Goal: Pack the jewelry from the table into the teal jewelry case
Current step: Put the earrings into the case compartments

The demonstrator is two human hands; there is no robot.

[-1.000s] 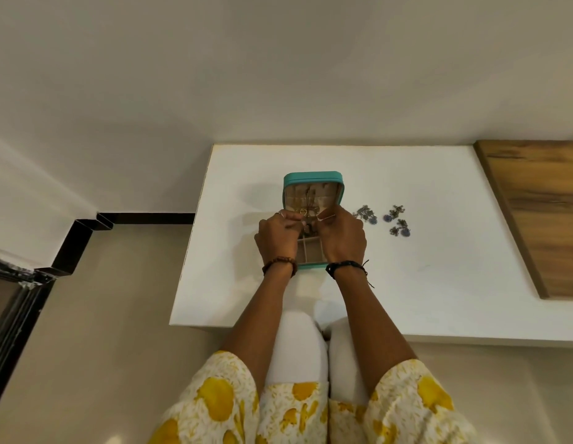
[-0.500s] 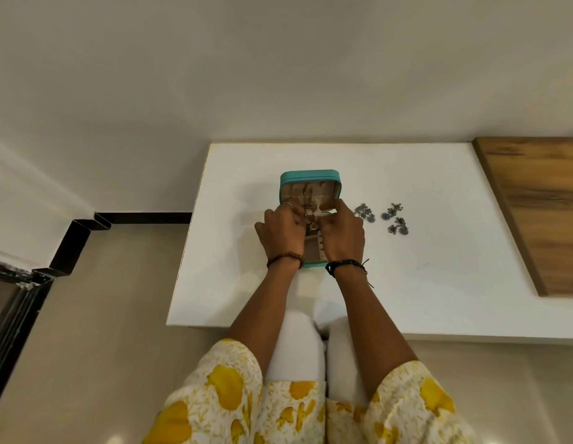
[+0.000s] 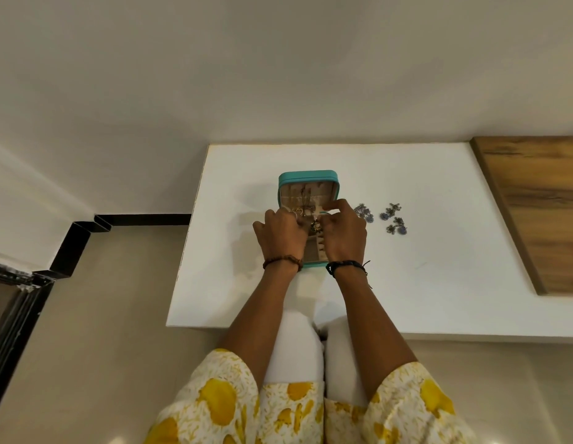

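The teal jewelry case (image 3: 308,178) stands open on the white table (image 3: 407,277), lid upright, beige lining showing with a chain hanging inside the lid. Over its tray, my left hand (image 3: 280,237) and my right hand (image 3: 343,233) meet, fingers curled, both pinching a small necklace pendant (image 3: 314,226) between them. The right index finger points up toward the lid. My hands hide most of the tray. Three silver earrings with blue stones (image 3: 392,219) lie on the table right of the case, apart from my hands.
A wooden board (image 3: 541,206) covers the table's right end. The table's left edge drops to a beige floor with a black border (image 3: 73,248). My knees sit against the near table edge.
Both hands have come lower and closer together over the tray, bringing the pendant down from the lid. The camera has shifted slightly.
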